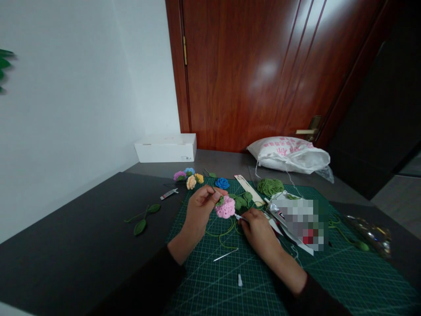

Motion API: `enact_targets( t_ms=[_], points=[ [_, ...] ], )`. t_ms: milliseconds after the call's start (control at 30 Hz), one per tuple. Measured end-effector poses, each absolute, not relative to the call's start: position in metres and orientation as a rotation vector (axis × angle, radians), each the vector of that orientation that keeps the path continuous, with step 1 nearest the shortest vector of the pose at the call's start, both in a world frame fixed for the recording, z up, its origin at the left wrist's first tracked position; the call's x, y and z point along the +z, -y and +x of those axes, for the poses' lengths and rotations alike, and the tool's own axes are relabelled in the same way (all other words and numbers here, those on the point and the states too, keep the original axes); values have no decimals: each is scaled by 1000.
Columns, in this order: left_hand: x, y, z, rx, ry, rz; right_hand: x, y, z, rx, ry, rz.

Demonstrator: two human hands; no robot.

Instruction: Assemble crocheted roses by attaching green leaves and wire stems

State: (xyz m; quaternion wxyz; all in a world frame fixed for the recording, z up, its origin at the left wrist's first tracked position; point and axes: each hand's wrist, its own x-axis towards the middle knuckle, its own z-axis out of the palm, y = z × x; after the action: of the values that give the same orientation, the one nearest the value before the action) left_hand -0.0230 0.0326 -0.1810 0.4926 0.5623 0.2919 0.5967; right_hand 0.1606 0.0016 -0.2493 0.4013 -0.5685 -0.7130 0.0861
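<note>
A pink crochet flower (225, 207) is held up over the green cutting mat (197, 263). My left hand (201, 204) pinches it near its green base and thin stem. A small tube with a white nozzle (237, 216) is gripped by my right hand (258, 230), its tip at the flower's lower right edge. The tube's body is mostly hidden by my fingers. Green crochet leaves (241, 201) lie behind the flower. Below my hands are a metal crochet hook (225, 255) and a small white cap (240, 280).
Several small crochet flowers (191, 182), a blue rose (222, 183) and a ruler (249, 190) lie behind. Green yarn (270, 187) and a plastic packet (292, 224) sit right; a leaf sprig (140, 227) and another tube (169, 194) left. At the back stand a white box (166, 149) and bag (286, 153).
</note>
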Motion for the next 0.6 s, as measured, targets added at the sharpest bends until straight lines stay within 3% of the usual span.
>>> enact_targets(
  t_ms=[267,333,500,600],
  points=[
    [-176,-27,-24,1454,-657,1426,-240,3,160,117,1726,-1490],
    [-176,-27,-24,1450,-665,1460,-228,7,157,327,1615,-1363],
    [-174,-24,-25,1495,-668,1522,-202,21,139,1309,1238,-775],
    [-174,-22,-25,1497,-667,1568,-199,26,129,1449,1184,-627]
  ],
)
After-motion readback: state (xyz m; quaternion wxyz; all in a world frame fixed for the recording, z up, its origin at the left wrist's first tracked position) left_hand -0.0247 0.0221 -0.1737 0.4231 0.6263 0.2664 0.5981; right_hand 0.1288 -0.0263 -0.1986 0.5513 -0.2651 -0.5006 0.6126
